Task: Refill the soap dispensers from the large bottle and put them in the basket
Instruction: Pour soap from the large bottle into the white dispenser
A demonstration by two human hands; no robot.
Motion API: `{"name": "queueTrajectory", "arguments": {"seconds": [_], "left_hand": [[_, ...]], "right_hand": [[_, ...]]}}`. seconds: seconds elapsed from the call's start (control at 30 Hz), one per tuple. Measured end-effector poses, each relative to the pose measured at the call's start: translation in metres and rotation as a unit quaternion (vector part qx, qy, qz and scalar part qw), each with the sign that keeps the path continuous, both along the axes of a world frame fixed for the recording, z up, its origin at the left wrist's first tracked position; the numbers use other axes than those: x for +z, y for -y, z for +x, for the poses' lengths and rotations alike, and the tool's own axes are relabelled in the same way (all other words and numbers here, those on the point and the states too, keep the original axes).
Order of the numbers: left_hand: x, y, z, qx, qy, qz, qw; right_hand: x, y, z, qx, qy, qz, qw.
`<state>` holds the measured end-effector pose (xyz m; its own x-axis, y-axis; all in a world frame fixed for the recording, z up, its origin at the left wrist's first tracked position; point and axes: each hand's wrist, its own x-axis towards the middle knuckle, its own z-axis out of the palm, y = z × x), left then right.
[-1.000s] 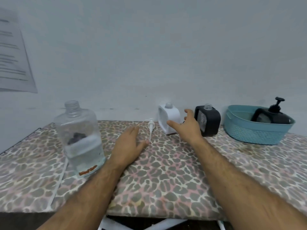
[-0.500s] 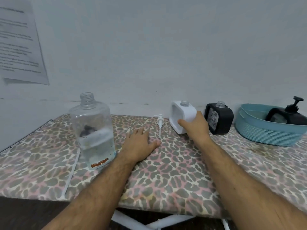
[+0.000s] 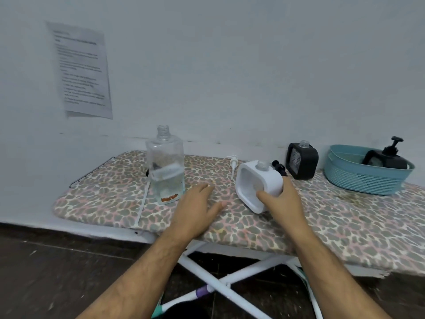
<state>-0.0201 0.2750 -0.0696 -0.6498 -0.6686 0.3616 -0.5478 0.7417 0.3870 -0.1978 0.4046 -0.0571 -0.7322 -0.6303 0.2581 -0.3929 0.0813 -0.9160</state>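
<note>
My right hand (image 3: 281,199) grips the white soap dispenser (image 3: 255,180), whose neck is uncapped, near the middle of the leopard-print board (image 3: 333,217). My left hand (image 3: 197,203) rests flat on the board, fingers spread, just right of the large clear bottle (image 3: 165,166), which stands open and partly filled. A white pump (image 3: 233,163) lies behind the dispenser, a black pump (image 3: 279,168) beside it. A black dispenser (image 3: 302,161) without a pump stands at the wall. The teal basket (image 3: 358,178) at far right holds a black dispenser with its pump (image 3: 388,155).
The board is an ironing board against a white wall, its white crossed legs (image 3: 220,279) below the near edge. A printed sheet (image 3: 80,70) hangs on the wall at left. A wire rest (image 3: 92,171) ends the board's left tip. Dark floor lies below.
My right hand closed on the white dispenser and pulled it from the wall toward me. The view shifted left and back; my left hand stayed flat on the board.
</note>
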Motion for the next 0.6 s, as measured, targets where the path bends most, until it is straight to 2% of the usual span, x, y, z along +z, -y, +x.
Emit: {"name": "queueTrajectory", "arguments": {"seconds": [0.1, 0.3, 0.47, 0.6], "left_hand": [[-0.002, -0.011, 0.033, 0.008, -0.043, -0.01, 0.999], [0.006, -0.009, 0.079, 0.102, -0.183, -0.038, 0.977], [0.016, 0.002, 0.089, 0.168, -0.301, 0.039, 0.938], [0.025, 0.024, 0.086, 0.19, -0.321, 0.107, 0.922]], "right_hand": [[-0.007, -0.011, 0.018, 0.012, 0.005, -0.001, 1.0], [-0.013, -0.014, 0.033, -0.001, -0.006, 0.001, 1.0], [-0.022, -0.013, 0.038, -0.04, -0.031, -0.002, 0.999], [-0.026, -0.006, 0.041, -0.047, -0.046, -0.005, 0.998]]}}
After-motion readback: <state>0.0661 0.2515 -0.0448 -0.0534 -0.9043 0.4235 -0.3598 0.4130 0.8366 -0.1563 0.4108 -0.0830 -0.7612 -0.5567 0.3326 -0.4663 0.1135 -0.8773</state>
